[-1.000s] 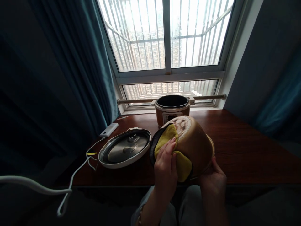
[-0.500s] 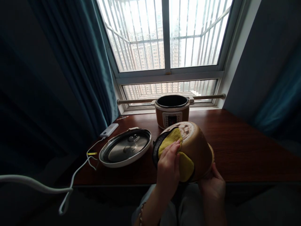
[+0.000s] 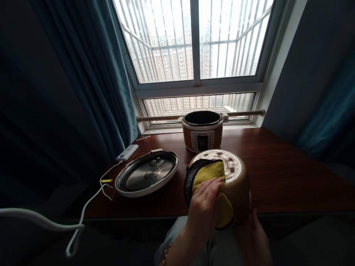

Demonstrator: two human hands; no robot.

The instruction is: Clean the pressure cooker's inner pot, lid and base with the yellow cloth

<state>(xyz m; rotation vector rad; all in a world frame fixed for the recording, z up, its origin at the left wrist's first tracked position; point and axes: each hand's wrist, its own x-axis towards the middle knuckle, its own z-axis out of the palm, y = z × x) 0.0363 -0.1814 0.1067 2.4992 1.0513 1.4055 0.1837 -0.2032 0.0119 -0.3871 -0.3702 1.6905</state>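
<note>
A gold-brown inner pot point(image 3: 237, 181) is held bottom up over the near edge of the wooden table point(image 3: 291, 173). My left hand point(image 3: 203, 207) presses a yellow cloth with a dark edge point(image 3: 206, 173) against the pot's left side, fingers together and flat on the cloth. My right hand point(image 3: 253, 236) grips the pot's lower rim from below, mostly in shadow. The pot's base shows whitish stains.
A brown electric cooker body point(image 3: 203, 131) stands open at the back by the window. Its round lid point(image 3: 146, 177) lies upside down on the left. A white power bank point(image 3: 127, 152) with a white cable point(image 3: 83, 214) sits at the far left. Dark curtains hang on both sides.
The pot has turned from tilted on its side to nearly bottom up and moved slightly down and nearer. My left hand and the cloth followed it; my right hand dropped lower under the rim.
</note>
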